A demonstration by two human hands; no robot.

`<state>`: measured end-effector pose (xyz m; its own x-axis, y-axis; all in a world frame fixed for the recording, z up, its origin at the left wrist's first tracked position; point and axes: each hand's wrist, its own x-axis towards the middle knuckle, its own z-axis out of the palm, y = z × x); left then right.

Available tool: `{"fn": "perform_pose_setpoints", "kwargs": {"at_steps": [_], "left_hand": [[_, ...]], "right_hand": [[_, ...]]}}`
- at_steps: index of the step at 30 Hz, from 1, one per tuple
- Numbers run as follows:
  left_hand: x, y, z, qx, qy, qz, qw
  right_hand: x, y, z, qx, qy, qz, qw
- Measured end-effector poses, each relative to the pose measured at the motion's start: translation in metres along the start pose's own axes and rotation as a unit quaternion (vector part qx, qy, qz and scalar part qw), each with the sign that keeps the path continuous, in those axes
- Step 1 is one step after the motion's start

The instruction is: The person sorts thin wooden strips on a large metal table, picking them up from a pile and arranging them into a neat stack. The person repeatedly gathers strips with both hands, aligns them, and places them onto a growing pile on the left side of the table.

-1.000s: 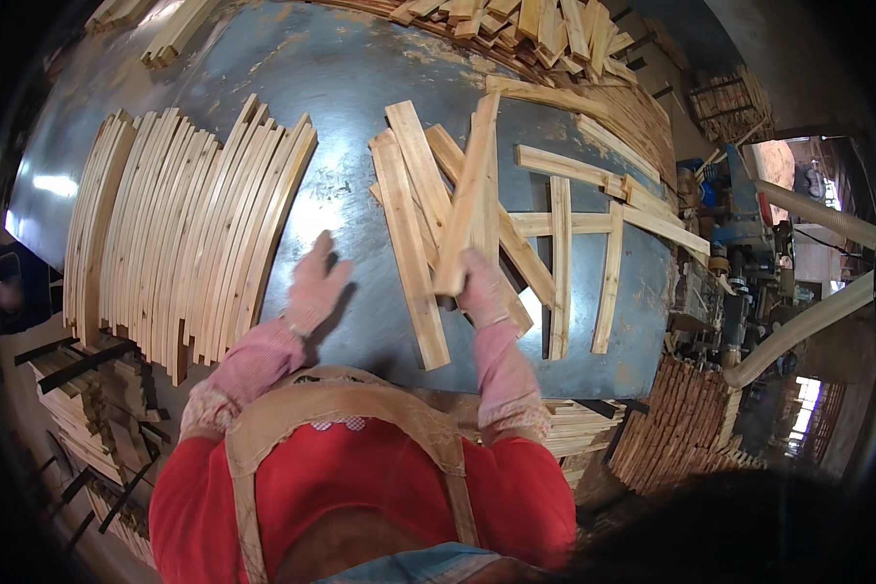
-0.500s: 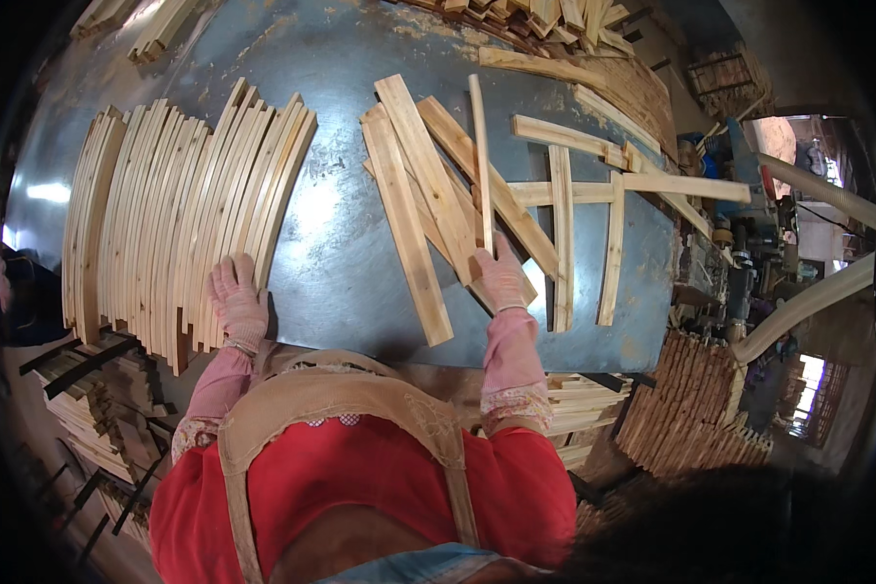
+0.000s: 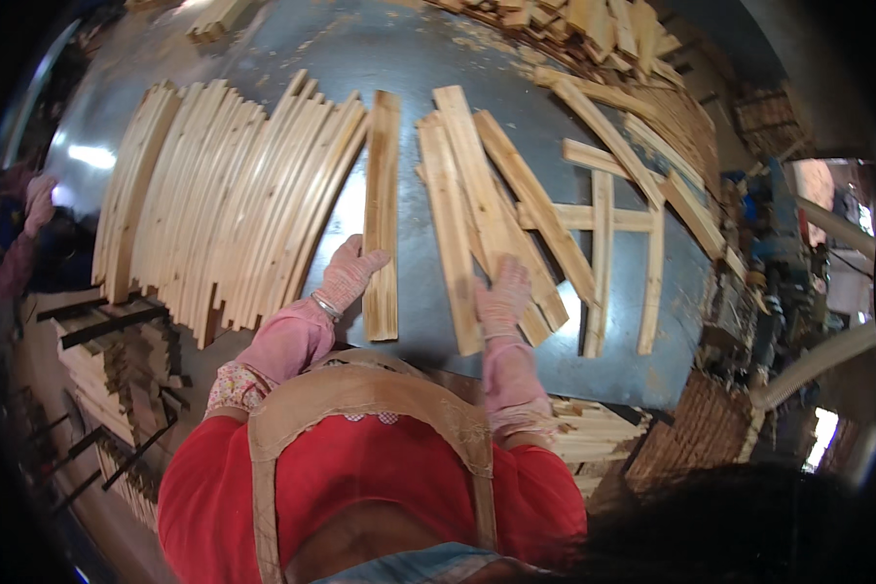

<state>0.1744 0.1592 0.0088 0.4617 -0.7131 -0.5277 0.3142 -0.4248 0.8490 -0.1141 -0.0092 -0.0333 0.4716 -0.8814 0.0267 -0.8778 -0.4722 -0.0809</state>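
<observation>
My left hand [image 3: 348,276], in a pink glove, grips the left edge of a wooden slat [image 3: 382,195], its thumb over the top face. That slat points away from me, just right of a long row of wooden slats [image 3: 229,195] packed side by side. My right hand [image 3: 503,294], gloved too, rests with fingers stretched out on a loose pile of slats [image 3: 465,165] fanned at mid-table. Several more slats [image 3: 602,253] lie crossed to the right of it.
The blue-grey metal table [image 3: 311,49] carries offcuts [image 3: 594,24] at its far right. Below its edges stand stacked slats on a dark rack [image 3: 97,375] at left and more stacks [image 3: 686,428] at right. Another person's gloved hand [image 3: 39,200] shows at far left. Machinery [image 3: 764,224] stands at right.
My left hand has left the packed row and moved right to grip a slat now beside it. My right hand no longer holds the upright slat and lies on the pile. The view has shifted.
</observation>
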Motion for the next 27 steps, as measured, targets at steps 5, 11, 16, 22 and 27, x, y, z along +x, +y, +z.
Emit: {"fn": "perform_pose_setpoints", "kwargs": {"at_steps": [5, 11, 16, 22, 27], "left_hand": [[-0.013, -0.012, -0.024, -0.07, 0.011, 0.003, 0.998], [-0.031, 0.006, -0.052, -0.122, 0.005, 0.046, 0.991], [-0.034, 0.024, -0.08, -0.12, 0.035, 0.087, 0.988], [-0.043, 0.044, -0.105, -0.121, 0.039, 0.099, 0.987], [-0.032, 0.039, -0.097, -0.062, 0.019, 0.124, 0.99]], "right_hand": [[0.03, 0.017, -0.011, 0.021, -0.102, 0.002, 0.995], [0.016, -0.052, -0.054, 0.249, -0.169, -0.017, 0.953], [-0.032, -0.22, -0.102, 0.22, -0.482, -0.07, 0.846], [-0.093, -0.288, 0.057, 0.338, -0.472, -0.183, 0.793], [-0.064, -0.253, -0.024, 0.632, -0.319, 0.035, 0.706]]}}
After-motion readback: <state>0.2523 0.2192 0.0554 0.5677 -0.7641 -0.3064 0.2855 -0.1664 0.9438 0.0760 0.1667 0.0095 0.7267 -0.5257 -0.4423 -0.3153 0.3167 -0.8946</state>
